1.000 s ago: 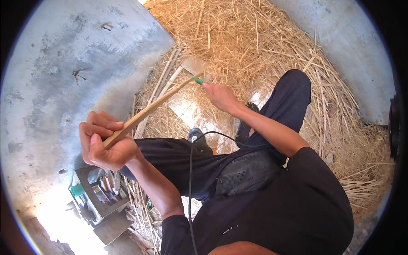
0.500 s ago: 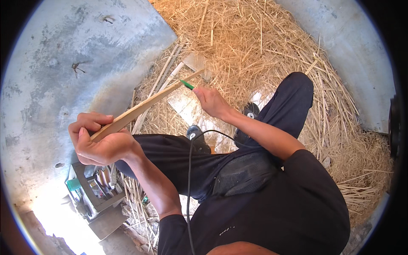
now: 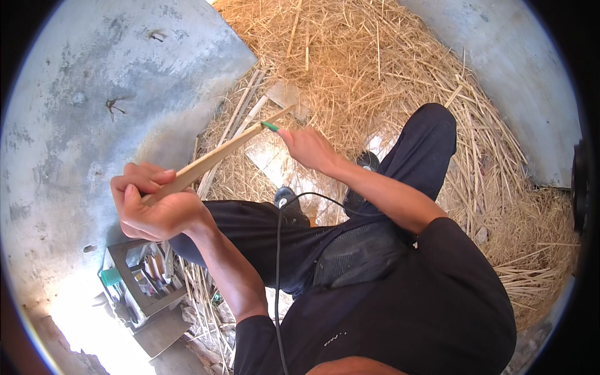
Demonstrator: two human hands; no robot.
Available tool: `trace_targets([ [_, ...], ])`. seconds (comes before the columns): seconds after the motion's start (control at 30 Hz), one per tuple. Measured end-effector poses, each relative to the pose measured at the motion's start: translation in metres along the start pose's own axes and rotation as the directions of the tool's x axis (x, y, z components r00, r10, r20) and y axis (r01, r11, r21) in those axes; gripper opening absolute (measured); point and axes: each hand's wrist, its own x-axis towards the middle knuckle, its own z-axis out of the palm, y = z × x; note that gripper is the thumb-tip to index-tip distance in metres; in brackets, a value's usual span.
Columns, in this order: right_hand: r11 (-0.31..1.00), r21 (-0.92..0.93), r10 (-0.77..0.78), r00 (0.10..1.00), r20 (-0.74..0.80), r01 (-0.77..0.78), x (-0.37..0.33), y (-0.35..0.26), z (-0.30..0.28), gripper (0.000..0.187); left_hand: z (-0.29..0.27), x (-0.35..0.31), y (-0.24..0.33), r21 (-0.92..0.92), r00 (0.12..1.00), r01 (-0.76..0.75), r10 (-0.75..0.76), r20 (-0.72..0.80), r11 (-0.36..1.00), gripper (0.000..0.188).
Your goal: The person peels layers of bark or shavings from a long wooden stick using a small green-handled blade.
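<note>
My left hand (image 3: 159, 203) is closed round the near end of a flat, pale bamboo or wooden strip (image 3: 215, 154), which slants up and away to the right. Close to the strip's far, thinner end, my right hand (image 3: 309, 149) is closed on a slim green tool (image 3: 270, 127). The tool's tip meets the strip, or lies very close to it. Most of the tool is hidden in my fingers, so its exact kind does not show.
Shavings and thin strips (image 3: 350, 69) cover the floor ahead and to the right. Blue-grey walls (image 3: 81, 137) stand on both sides. An open box of tools (image 3: 150, 275) is at lower left. A black cable (image 3: 278, 281) runs down past my bent legs (image 3: 412, 150).
My left hand has shifted slightly right with the strip. The green tool and my right hand have moved a little left and toward me along the strip.
</note>
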Motion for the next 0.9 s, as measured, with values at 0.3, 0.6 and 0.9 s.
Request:
trace_targets([
  [0.3, 0.929, -0.364, -0.079, 0.997, -0.010, 0.070, 0.001, 0.093, 0.026, 0.029, 0.008, -0.008, 0.009, -0.033, 0.999, -0.021, 0.022, 0.026, 0.999, 0.025],
  [0.6, 0.974, 0.147, -0.156, 0.979, -0.130, 0.175, -0.009, 0.007, -0.011, 0.049, 0.006, -0.009, 0.005, -0.040, 1.000, 0.008, -0.008, -0.003, 0.999, 0.024],
  [0.9, 0.993, 0.082, 0.077, 0.997, 0.020, -0.079, 0.016, 0.024, -0.005, 0.058, -0.003, -0.001, -0.002, -0.053, 0.998, 0.047, -0.050, -0.044, 0.997, 0.024],
])
